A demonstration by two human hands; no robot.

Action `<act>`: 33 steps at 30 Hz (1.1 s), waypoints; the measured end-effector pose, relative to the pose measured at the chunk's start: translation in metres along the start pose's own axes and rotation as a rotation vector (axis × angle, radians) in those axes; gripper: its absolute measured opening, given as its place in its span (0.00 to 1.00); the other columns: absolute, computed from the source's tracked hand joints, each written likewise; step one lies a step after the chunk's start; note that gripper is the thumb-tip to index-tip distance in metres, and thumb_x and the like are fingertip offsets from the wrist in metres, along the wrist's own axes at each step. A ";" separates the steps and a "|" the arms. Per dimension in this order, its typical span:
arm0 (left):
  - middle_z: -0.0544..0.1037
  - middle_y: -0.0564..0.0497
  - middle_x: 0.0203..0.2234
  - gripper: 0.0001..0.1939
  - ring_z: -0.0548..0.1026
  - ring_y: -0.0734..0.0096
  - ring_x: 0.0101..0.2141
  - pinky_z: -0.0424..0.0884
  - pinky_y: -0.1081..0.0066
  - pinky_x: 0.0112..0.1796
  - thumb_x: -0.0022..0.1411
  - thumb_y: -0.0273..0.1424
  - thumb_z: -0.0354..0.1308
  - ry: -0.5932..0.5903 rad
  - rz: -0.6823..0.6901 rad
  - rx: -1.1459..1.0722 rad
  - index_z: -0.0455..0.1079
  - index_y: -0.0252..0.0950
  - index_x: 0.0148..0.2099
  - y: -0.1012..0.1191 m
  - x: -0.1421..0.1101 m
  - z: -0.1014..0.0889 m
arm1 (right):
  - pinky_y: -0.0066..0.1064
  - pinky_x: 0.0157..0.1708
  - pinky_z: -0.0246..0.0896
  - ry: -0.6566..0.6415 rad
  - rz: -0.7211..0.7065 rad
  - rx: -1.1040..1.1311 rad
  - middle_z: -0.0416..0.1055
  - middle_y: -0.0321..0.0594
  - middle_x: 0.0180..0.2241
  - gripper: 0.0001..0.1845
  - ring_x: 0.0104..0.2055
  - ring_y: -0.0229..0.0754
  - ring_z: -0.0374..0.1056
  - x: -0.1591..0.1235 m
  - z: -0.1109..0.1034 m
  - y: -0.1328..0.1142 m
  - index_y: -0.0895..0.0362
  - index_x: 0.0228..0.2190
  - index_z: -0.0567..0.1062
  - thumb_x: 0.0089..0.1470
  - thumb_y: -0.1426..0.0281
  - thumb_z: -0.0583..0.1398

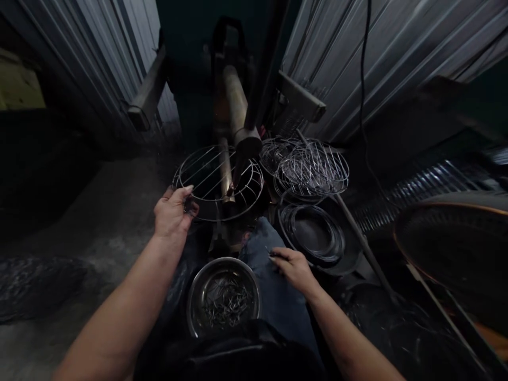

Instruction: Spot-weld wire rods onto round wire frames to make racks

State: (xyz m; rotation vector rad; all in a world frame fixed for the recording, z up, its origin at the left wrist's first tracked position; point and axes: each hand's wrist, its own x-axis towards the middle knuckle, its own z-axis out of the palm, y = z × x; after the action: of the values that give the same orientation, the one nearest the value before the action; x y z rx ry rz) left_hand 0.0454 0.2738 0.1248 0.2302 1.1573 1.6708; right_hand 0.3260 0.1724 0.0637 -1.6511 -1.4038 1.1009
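Note:
My left hand [173,210] grips the near-left rim of a round wire grille [198,159], which lies under the tip of a spot-welding arm [238,114]. My right hand [292,264] rests over my knee in blue jeans [273,296], fingers pinched on a short thin wire piece. A steel bowl [195,296] with several short wire pieces sits between my forearms, closer to the right hand's side of my lap.
A stack of finished wire grilles [311,169] lies right of the welder, with plain wire rings [313,233] below it. A large round tray [456,248] sits far right. Corrugated metal walls [397,47] stand behind; bare concrete floor [99,211] lies to the left.

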 end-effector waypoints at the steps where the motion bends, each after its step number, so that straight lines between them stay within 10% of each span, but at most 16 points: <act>1: 0.67 0.57 0.19 0.19 0.67 0.75 0.21 0.63 0.75 0.21 0.34 0.23 0.68 -0.006 0.012 -0.002 0.60 0.36 0.27 0.000 -0.001 0.000 | 0.31 0.22 0.64 -0.042 0.004 0.039 0.73 0.39 0.21 0.14 0.21 0.40 0.67 0.004 0.002 -0.009 0.58 0.28 0.80 0.41 0.61 0.63; 5: 0.67 0.58 0.19 0.21 0.67 0.76 0.21 0.63 0.75 0.21 0.31 0.24 0.70 -0.026 0.054 -0.017 0.61 0.36 0.27 -0.003 -0.003 0.003 | 0.29 0.23 0.65 -0.134 -0.155 0.161 0.73 0.37 0.21 0.12 0.21 0.39 0.67 0.025 0.020 -0.062 0.58 0.28 0.79 0.47 0.62 0.62; 11: 0.68 0.58 0.22 0.19 0.66 0.78 0.21 0.62 0.75 0.21 0.36 0.27 0.70 -0.025 0.133 0.011 0.63 0.37 0.29 -0.008 -0.010 0.006 | 0.32 0.34 0.68 0.080 -0.365 -0.075 0.76 0.39 0.27 0.09 0.35 0.45 0.73 0.056 0.063 -0.115 0.55 0.30 0.80 0.52 0.68 0.59; 23: 0.71 0.55 0.30 0.20 0.68 0.78 0.23 0.63 0.77 0.20 0.37 0.28 0.70 -0.069 0.182 -0.010 0.67 0.38 0.34 -0.003 -0.001 0.005 | 0.26 0.21 0.66 0.070 -0.097 0.615 0.72 0.35 0.21 0.13 0.23 0.39 0.70 0.058 0.096 -0.101 0.59 0.30 0.78 0.42 0.63 0.65; 33: 0.70 0.55 0.29 0.20 0.67 0.78 0.23 0.61 0.77 0.18 0.34 0.26 0.70 -0.078 0.166 -0.022 0.66 0.37 0.31 -0.001 -0.002 0.011 | 0.27 0.20 0.66 0.163 -0.125 0.518 0.73 0.36 0.23 0.11 0.24 0.40 0.71 0.056 0.098 -0.102 0.58 0.28 0.77 0.44 0.63 0.64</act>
State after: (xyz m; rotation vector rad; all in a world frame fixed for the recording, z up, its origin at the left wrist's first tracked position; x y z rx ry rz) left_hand 0.0540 0.2788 0.1304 0.3829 1.0850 1.8025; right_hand 0.1993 0.2430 0.1080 -1.2315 -0.9949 1.1131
